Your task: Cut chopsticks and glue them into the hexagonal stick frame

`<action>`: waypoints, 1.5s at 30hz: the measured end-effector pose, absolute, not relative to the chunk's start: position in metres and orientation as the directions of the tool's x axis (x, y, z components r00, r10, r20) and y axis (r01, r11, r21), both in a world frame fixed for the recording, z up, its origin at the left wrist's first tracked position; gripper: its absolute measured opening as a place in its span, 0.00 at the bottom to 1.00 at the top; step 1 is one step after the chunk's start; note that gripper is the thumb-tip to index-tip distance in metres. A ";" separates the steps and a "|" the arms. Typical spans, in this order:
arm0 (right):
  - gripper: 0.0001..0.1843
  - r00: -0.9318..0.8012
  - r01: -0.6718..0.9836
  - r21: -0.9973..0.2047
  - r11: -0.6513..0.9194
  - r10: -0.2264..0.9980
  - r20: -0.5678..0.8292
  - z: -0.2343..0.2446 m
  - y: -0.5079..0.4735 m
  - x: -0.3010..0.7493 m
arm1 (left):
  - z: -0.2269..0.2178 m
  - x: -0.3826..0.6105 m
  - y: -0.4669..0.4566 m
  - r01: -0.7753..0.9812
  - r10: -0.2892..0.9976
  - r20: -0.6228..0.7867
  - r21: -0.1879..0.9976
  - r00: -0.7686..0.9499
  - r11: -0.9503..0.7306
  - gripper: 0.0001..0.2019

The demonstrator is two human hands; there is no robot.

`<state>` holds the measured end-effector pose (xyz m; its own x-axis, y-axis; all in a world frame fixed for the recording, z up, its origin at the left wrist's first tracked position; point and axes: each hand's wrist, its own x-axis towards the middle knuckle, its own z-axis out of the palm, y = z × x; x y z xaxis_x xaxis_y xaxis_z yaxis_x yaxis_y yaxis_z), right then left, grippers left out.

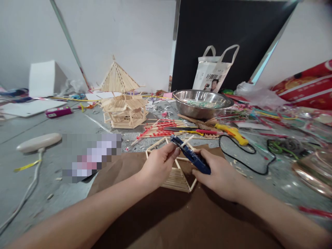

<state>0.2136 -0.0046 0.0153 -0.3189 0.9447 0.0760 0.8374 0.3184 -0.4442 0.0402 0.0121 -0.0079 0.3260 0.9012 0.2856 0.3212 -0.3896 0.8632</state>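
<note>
A six-sided stick frame [175, 180], partly filled with slats along its near side, lies on a brown sheet [145, 224]. Above the frame, the right hand [220, 173] has its fingers clamped around a blue tool [193, 155], whose head points away to the left. Over the frame's far left part, the left hand [157, 166] has thumb and forefinger pinched together on a pale stick [188, 139], which crosses the tool's head. Just beyond the frame are red-marked sticks [158, 129]; farther behind it, to the left, stands a pagoda-like stick model [124, 112], and to the right a steel basin [199, 112]. A yellow glue gun [232, 134] lies right of the frame and behind it, near a black cord [246, 168]. Well left of the frame is a white oval device [38, 141].
</note>
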 end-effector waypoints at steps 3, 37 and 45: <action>0.16 -0.338 0.826 -0.439 0.352 0.934 0.114 0.013 -0.004 0.214 | -0.008 0.039 0.014 0.153 0.878 0.280 0.920 0.387 -0.361 0.12; 0.21 -0.431 0.815 -0.339 0.469 0.883 0.185 0.002 -0.003 0.219 | -0.003 0.016 0.020 -0.128 0.482 -0.179 0.833 0.858 0.538 0.10; 0.18 -0.428 0.827 -0.350 0.441 0.896 0.118 0.004 -0.002 0.219 | 0.000 0.017 0.019 -0.122 0.554 -0.187 0.872 0.811 0.474 0.09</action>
